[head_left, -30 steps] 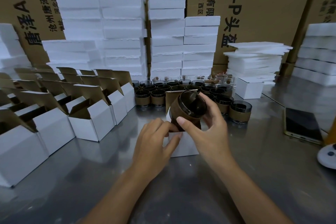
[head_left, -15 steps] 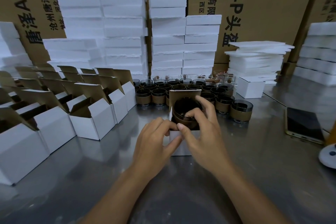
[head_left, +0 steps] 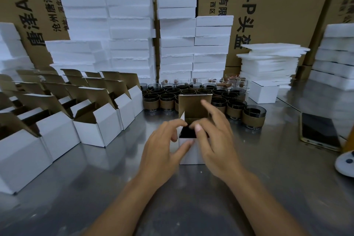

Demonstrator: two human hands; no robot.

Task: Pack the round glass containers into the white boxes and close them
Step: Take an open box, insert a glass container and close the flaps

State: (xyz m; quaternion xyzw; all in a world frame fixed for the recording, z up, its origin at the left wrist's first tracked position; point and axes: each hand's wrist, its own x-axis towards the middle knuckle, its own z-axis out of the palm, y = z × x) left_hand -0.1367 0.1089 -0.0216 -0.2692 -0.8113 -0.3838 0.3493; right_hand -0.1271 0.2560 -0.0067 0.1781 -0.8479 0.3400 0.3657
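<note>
A white box [head_left: 191,152] stands in the middle of the steel table [head_left: 249,188], its brown-lined lid [head_left: 192,105] upright. Inside it sits a round glass container [head_left: 186,132], seen only as a dark shape in the opening. My left hand [head_left: 162,146] holds the box from the left, thumb on its front face and fingers curled at its top left corner. My right hand [head_left: 216,140] hovers over the opening with fingers spread and holds nothing. Several more glass containers [head_left: 253,119] with brown bands stand in rows behind the box.
Rows of open white boxes [head_left: 99,124] fill the left side. A closed white box [head_left: 263,92] stands at the back right. A phone [head_left: 319,132] and a white round object [head_left: 344,163] lie at the right. Foam stacks [head_left: 176,44] and cardboard cartons [head_left: 277,5] wall the back.
My right hand lowered the glass container into the white box, let it go and lifted its fingers. My left hand stayed on the box.
</note>
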